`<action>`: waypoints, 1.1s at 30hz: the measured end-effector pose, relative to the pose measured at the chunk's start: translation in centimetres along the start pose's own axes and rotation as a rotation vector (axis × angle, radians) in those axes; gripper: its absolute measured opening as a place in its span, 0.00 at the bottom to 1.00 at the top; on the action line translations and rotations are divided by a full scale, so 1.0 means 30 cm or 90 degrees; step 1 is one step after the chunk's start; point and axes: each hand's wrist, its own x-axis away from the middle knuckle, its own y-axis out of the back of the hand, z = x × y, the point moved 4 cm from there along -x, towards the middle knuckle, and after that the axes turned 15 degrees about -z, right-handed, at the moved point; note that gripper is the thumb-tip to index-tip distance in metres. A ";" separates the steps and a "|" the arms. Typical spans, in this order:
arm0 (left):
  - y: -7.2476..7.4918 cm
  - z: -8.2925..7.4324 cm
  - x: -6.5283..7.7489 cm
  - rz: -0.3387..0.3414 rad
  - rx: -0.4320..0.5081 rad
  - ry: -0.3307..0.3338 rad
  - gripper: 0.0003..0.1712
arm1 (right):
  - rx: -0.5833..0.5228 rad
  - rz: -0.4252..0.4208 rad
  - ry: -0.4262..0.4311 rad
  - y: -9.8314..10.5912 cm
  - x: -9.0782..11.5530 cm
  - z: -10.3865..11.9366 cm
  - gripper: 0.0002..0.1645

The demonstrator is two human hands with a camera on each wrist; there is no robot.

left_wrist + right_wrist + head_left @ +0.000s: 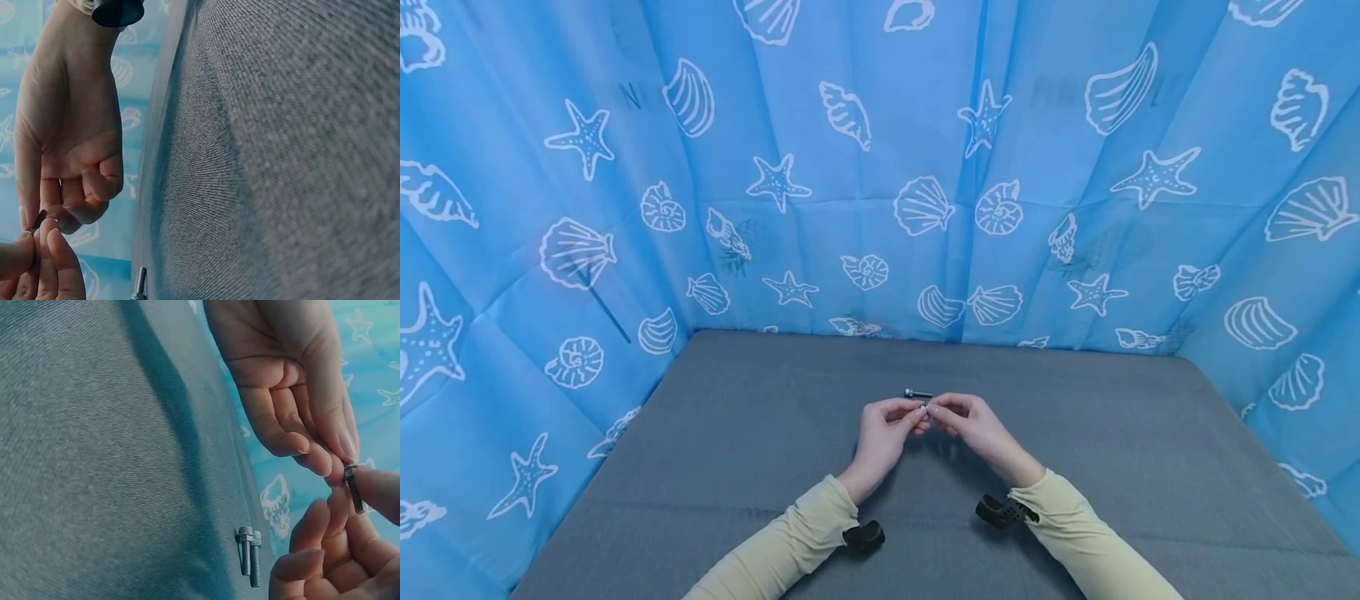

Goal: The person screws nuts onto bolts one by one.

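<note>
My left hand [880, 437] and right hand [976, 427] meet fingertip to fingertip above the grey table. Between them is a small dark metal bolt [356, 494] with a threaded shank. In the right wrist view, the right thumb and fingers pinch it at its head, while the left thumb [382, 490] lies along the shank with the fingers below. The left wrist view shows the bolt [40, 219] as a short dark tip between both hands' fingertips. The other fingers of each hand are loosely bent.
Two more metal bolts [246, 553] lie side by side on the table just beyond the hands; from the head they look like one bolt [917, 393]. Grey cloth covers the table [760, 467]. A blue curtain [880, 167] with shell and starfish prints surrounds its back and sides.
</note>
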 end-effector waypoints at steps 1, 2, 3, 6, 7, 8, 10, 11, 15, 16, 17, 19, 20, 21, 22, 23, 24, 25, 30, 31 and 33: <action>0.000 0.001 0.000 0.000 0.000 0.001 0.09 | 0.003 -0.001 -0.002 -0.001 0.001 0.001 0.19; -0.001 0.002 0.001 0.000 0.000 0.001 0.09 | 0.004 0.000 -0.002 -0.003 0.003 0.003 0.20; -0.001 0.002 0.001 -0.002 0.001 0.002 0.09 | 0.001 -0.003 -0.004 -0.003 0.004 0.004 0.20; -0.002 0.003 0.000 -0.002 0.006 -0.001 0.09 | -0.020 -0.003 -0.004 -0.002 0.007 0.010 0.19; -0.002 0.003 0.001 -0.001 0.007 -0.002 0.09 | -0.026 0.000 -0.003 -0.002 0.008 0.011 0.18; -0.002 0.004 0.001 -0.002 0.006 -0.005 0.09 | -0.029 0.003 -0.001 -0.001 0.008 0.012 0.18; -0.001 0.004 0.001 -0.002 0.005 -0.007 0.09 | -0.025 0.011 0.009 -0.001 0.007 0.012 0.19; -0.001 0.004 0.002 -0.003 0.003 -0.008 0.09 | -0.019 0.015 0.013 -0.002 0.006 0.011 0.18; -0.002 0.005 0.001 -0.005 0.007 -0.006 0.08 | -0.003 0.013 0.017 -0.004 -0.001 0.000 0.20; -0.003 0.005 0.001 -0.006 0.007 -0.007 0.08 | -0.005 0.011 0.016 -0.004 -0.002 -0.003 0.21; -0.003 0.005 0.000 -0.007 0.007 -0.009 0.08 | -0.009 0.008 0.012 -0.004 -0.002 -0.004 0.20; -0.002 0.006 -0.001 -0.012 0.006 -0.011 0.09 | -0.017 0.005 0.017 -0.003 -0.003 -0.004 0.20; -0.003 0.006 -0.001 -0.013 0.007 -0.012 0.09 | -0.022 0.005 0.019 -0.003 -0.002 -0.004 0.20; -0.002 0.006 -0.001 -0.014 0.008 -0.013 0.09 | -0.028 0.004 0.016 -0.003 -0.002 -0.004 0.20; -0.002 0.006 -0.002 -0.014 0.008 -0.014 0.09 | -0.032 0.005 0.016 -0.002 -0.001 -0.003 0.19; -0.002 0.006 -0.002 -0.012 0.009 -0.014 0.09 | -0.035 0.005 0.016 -0.002 -0.001 -0.003 0.19; -0.002 0.005 -0.002 -0.012 0.009 -0.012 0.09 | -0.035 0.004 0.016 -0.002 -0.001 -0.002 0.19; -0.002 0.004 -0.002 -0.009 0.011 -0.011 0.09 | -0.036 0.004 0.016 -0.001 -0.001 -0.002 0.19; -0.003 0.002 -0.002 -0.009 0.012 -0.007 0.09 | -0.029 -0.002 0.019 -0.001 -0.001 0.002 0.17; -0.002 0.003 -0.002 -0.010 0.012 -0.007 0.09 | -0.026 -0.002 0.021 -0.001 -0.001 0.004 0.17; -0.002 0.003 -0.003 -0.010 0.012 -0.005 0.10 | -0.019 -0.006 0.014 -0.003 -0.001 0.004 0.17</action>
